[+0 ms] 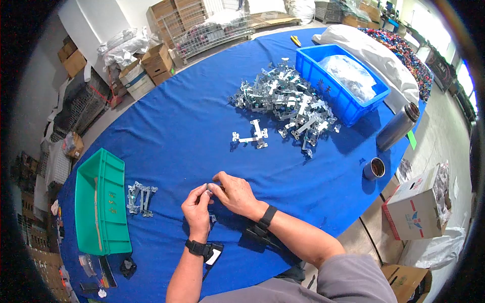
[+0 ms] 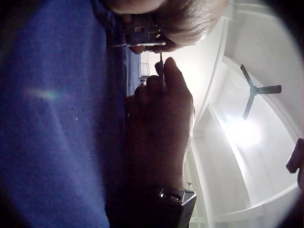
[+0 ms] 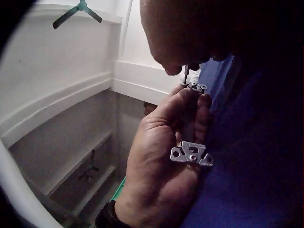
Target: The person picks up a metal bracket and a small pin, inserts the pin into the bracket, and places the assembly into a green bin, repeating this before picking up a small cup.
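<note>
In the head view, the left hand (image 1: 197, 209) and right hand (image 1: 239, 195) meet fingertip to fingertip above the blue cloth. A silvery metal bracket (image 3: 191, 154) lies along the left hand (image 3: 154, 161) in the right wrist view, its near plate by the palm and its far end pinched between thumb and fingers. Above that far end, the right hand (image 3: 190, 35) pinches a thin pin-like piece (image 3: 186, 75), pointing down at the plate. The left wrist view shows the left hand (image 2: 159, 118) in shadow below the right hand (image 2: 190, 21); most of the bracket is hidden there.
A large pile of metal brackets (image 1: 288, 98) lies beside a blue bin (image 1: 331, 96). Two brackets (image 1: 251, 136) lie nearer. More brackets (image 1: 141, 198) sit beside a green bin (image 1: 113, 202) at left. A steel bottle (image 1: 396, 129) and a cup (image 1: 374, 169) stand right.
</note>
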A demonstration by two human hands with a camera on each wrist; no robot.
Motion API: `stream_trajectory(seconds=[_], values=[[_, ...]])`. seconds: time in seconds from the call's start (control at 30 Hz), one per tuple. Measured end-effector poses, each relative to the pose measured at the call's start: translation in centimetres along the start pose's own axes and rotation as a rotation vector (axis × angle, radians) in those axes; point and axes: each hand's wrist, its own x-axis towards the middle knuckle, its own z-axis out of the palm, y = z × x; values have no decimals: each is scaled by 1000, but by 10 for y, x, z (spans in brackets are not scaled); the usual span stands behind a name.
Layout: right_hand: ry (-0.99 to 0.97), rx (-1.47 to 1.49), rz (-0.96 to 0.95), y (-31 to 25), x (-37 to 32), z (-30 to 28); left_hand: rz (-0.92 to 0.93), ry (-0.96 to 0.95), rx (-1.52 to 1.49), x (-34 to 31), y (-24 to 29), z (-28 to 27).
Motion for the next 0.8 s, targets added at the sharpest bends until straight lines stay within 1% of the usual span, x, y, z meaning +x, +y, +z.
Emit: stream_trajectory(seconds=[0.1,0.17,0.2,0.27,0.3,0.37,0.5,0.57,0.67,0.7,0.77,0.8], values=[[27,58,26,-1,-1,0,19,-6,19,1,-2,-1],[-12,29,-23,2,0,1,-3,15,9,-1,0,1],[-13,29,-23,5,0,1,-4,16,10,-1,0,0],[-93,-49,19,7,1,1,-17,12,-8,0,-1,0],[-93,-49,18,4,1,0,-16,12,-8,0,-1,-1],[1,62,-5,-1,0,-1,7,-5,-2,0,-3,-1],[15,68,-8,2,-1,2,8,-3,6,0,-4,-2],[-57,-18,-4,8,1,3,-12,4,0,0,-2,-1],[-75,-39,-10,12,1,5,11,0,10,0,-2,-1],[-73,-38,-10,10,1,4,11,-1,11,0,-2,0],[12,85,5,5,0,4,27,-11,24,0,-1,0],[12,86,5,4,0,3,27,-11,25,0,-2,-1]])
